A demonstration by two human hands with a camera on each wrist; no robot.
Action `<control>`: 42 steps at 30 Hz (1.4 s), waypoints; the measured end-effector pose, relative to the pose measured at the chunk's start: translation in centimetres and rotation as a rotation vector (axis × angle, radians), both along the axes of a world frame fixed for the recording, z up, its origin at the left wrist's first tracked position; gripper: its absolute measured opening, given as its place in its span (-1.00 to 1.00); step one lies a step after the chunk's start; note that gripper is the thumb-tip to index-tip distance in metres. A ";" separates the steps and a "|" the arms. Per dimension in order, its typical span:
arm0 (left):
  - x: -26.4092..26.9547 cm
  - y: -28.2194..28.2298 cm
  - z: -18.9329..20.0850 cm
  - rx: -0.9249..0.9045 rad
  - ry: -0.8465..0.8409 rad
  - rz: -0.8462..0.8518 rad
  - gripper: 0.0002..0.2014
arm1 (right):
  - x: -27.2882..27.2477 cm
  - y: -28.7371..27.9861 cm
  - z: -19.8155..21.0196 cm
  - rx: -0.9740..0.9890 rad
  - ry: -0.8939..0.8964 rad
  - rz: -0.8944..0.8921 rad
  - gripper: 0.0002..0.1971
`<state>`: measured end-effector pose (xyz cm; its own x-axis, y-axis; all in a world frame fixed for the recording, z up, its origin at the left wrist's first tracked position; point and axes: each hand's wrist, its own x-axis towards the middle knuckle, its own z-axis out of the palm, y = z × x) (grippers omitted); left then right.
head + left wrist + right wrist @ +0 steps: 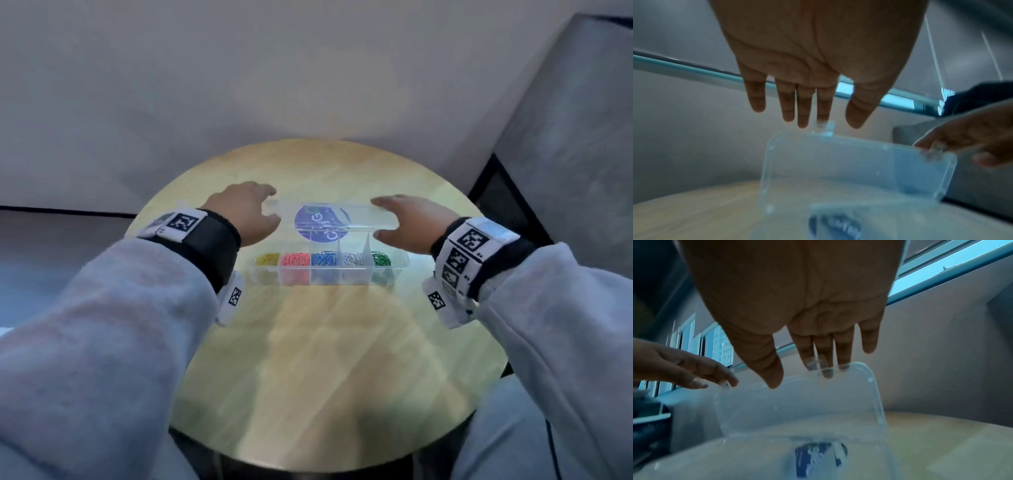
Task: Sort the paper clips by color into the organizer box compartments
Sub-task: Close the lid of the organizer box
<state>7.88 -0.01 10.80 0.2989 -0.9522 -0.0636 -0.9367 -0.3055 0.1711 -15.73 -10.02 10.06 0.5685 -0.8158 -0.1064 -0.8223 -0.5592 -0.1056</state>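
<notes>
Sorting looks finished: paper clips (323, 259) sit colour-separated in the organizer box (399, 270) at frame centre, while left hand (244, 213) and right hand (409, 222), fingers straight, touch its raised lid (363, 219).

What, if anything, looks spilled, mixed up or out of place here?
Nothing stands out. The organizer box sits square on the round table, with yellow, red, blue, white and green clips each in their own compartment. Left hand and right hand touch the raised clear lid.

Clear glossy plastic organizer box (329, 270); pale smooth wood table (325, 359)
</notes>
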 end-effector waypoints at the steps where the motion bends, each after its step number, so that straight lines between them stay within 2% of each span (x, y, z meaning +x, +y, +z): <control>1: 0.1 0.3 -0.7 0.046 -0.003 0.003 -0.47 | -0.1 0.2 -0.3 0.022 0.022 -0.003 -0.42; 4: 0.0 1.3 -1.9 0.091 0.023 0.028 -0.49 | -0.5 1.1 -1.0 0.077 0.073 -0.008 -0.51; 10: -0.8 2.7 -3.9 0.230 -0.029 -0.003 -0.56 | -1.3 2.7 -2.9 0.187 0.151 0.031 -0.52; 18: -0.7 2.4 -4.6 0.227 -0.067 -0.006 -0.59 | -1.2 2.5 -3.6 0.222 0.068 -0.079 -0.55; 26: -1.8 1.2 -5.5 0.357 -0.215 -0.073 -0.66 | -1.0 2.0 -3.6 0.224 0.060 -0.105 -0.57; 37: -1.2 0.6 -6.7 0.303 -0.356 -0.200 -0.74 | -0.1 1.4 -4.6 0.158 0.127 -0.093 -0.55; 42: -0.8 0.9 -7.2 0.262 -0.321 -0.176 -0.74 | -0.2 1.7 -5.4 0.090 0.182 -0.035 -0.56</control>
<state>7.04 0.86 3.57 0.1780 -0.9544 -0.2398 -0.9712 -0.1312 -0.1987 -15.89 -8.34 4.67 0.5048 -0.8172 -0.2780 -0.8511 -0.5250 -0.0021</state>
